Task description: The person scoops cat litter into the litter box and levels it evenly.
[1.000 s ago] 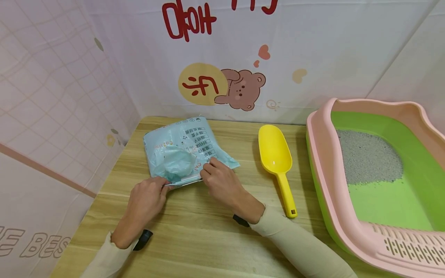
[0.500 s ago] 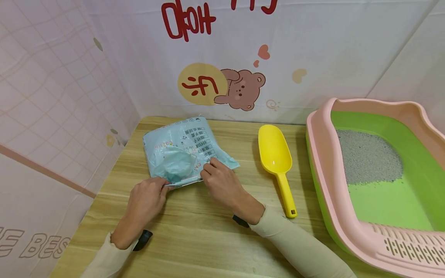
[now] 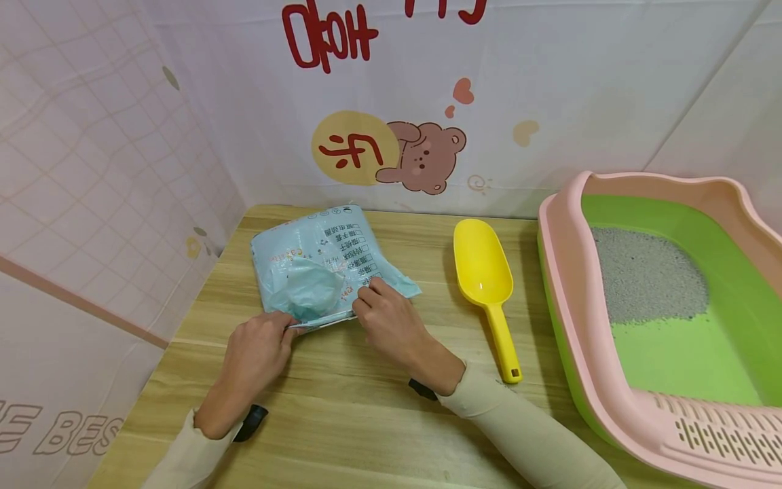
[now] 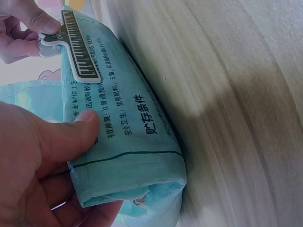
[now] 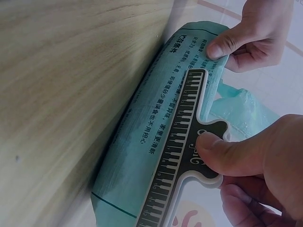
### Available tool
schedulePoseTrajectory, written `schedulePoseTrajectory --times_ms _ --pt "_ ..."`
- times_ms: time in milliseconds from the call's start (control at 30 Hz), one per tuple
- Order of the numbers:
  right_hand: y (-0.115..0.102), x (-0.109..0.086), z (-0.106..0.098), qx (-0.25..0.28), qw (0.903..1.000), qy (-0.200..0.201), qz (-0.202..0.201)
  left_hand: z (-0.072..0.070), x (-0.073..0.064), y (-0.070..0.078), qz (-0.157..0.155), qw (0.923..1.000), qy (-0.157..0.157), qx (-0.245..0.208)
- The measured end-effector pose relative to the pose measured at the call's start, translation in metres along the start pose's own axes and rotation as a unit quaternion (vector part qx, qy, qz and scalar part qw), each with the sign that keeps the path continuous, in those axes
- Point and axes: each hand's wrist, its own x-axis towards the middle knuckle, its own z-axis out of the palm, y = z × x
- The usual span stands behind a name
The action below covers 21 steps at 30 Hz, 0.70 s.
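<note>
A light-blue plastic bag [image 3: 293, 238] with printed lettering lies on the wooden table, its near edge folded over. My left hand [image 3: 256, 346] pinches one end of that fold, thumb on the outer face in the left wrist view. With its thumb and fingers, my right hand [image 3: 394, 326] grips the handle of a bag clip [image 5: 173, 153] patterned with piano keys. The clip's long bar lies along the bag's folded edge in both wrist views; whether it clamps fully I cannot tell. In the head view the right hand mostly hides the clip.
Right of the bag lies a yellow scoop [image 3: 482, 265], handle towards me. Farther right stands a pink-rimmed green litter box [image 3: 586, 326] with grey litter [image 3: 647, 278] inside. A printed cloth wall [image 3: 501, 170] borders the table's back.
</note>
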Motion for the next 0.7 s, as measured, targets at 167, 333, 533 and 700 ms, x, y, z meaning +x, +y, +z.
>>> schedulePoseTrajectory --times_ms 167,333,533,700 --pt "0.0000 0.0000 0.0001 0.007 1.0000 0.007 0.001 0.0002 0.0001 0.0000 -0.002 1.0000 -0.003 0.001" --pt "-0.0002 -0.0003 0.0009 0.011 0.9998 0.017 0.004 0.0000 0.0002 -0.0002 -0.001 1.0000 -0.004 0.002" --pt "0.0000 0.0002 0.0005 0.010 0.9998 0.013 0.007 -0.0011 0.0005 0.0000 -0.002 1.0000 -0.007 0.002" --pt "0.0004 0.0008 0.0001 0.004 0.9999 0.009 0.005 -0.0016 0.0011 -0.0002 0.000 1.0000 -0.007 0.002"
